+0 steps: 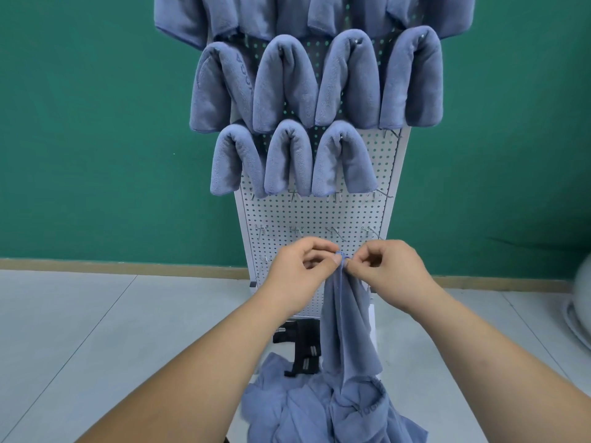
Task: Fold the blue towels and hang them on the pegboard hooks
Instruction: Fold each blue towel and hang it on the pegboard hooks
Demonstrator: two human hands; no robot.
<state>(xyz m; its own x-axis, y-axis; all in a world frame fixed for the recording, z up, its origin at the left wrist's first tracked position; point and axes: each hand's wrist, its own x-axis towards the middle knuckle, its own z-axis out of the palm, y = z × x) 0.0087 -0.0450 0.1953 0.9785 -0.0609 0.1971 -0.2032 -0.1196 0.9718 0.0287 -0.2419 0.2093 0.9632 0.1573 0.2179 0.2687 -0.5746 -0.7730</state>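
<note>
The left hand (300, 271) and right hand (385, 270) pinch the top edge of a blue towel (345, 330) close together, so it hangs straight, probably to find its corners for folding. The unfolded pile (313, 410) lies below the wrists. Free hooks (371, 232) wait just above the hands on the pegboard (319, 212).

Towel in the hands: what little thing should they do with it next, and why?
Probably slide the hands apart along the top edge to spread it. The left hand and right hand pinch the towel at nearly one spot, so it hangs bunched down to the pile, not yet folded for a bare hook.
</note>
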